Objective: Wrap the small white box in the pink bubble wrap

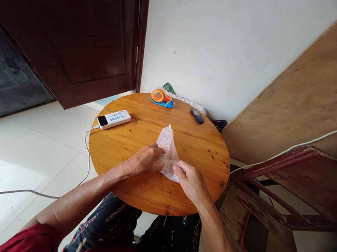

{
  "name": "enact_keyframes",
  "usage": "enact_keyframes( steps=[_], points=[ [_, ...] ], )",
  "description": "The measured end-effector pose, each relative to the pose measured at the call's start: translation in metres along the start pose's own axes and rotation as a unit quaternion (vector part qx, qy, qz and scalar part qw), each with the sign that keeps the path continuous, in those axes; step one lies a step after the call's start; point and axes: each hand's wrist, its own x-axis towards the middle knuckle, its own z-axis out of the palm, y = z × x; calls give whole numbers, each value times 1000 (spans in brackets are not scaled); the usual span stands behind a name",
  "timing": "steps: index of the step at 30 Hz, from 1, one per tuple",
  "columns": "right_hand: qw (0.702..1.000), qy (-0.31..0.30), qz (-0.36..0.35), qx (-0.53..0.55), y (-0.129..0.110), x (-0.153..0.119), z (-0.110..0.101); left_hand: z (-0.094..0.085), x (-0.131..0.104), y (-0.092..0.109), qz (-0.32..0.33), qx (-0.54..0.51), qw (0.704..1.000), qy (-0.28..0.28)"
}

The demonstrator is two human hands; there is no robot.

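A piece of pale pinkish bubble wrap (166, 140) lies on the round wooden table (122, 150), its pointed end away from me. Something brownish shows faintly at its middle, too unclear to name. My left hand (147, 159) comes in from the left, with bent fingers and thumb closed on the wrap's left side. On the other side, my right hand (193, 182) pinches the right edge between thumb and fingers. What lies under the fingers is hidden.
A white power bank (116, 118) with a cable (86, 144) sits at the table's left. Near the far edge are an orange and blue tape dispenser (162, 97) and a dark blurred object (197, 116). A wooden chair (237, 205) holding a phone (254, 237) stands at right.
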Motion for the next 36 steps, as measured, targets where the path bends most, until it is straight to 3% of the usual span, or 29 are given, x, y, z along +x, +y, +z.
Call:
enact_keyframes(
  steps=[7, 13, 18, 23, 30, 36],
  points=[
    [991, 55, 109, 46, 2, 8, 19, 3, 1, 12, -40, 78, 996, -26],
    [981, 111, 116, 109, -6, 14, 25, 0, 2, 20, -69, 97, 992, -52],
    [951, 102, 113, 269, -3, 14, 34, -3, 4, 22, -78, 96, 991, -58],
    [935, 129, 113, 309, -3, 14, 44, -1, 3, 21, -73, 94, 991, -54],
    [924, 132, 146, 329, -12, 11, 35, 3, 2, 22, -91, 64, 993, -41],
    [912, 93, 129, 379, -19, -6, 22, 0, -10, 12, -68, -83, 994, 5]
  ],
)
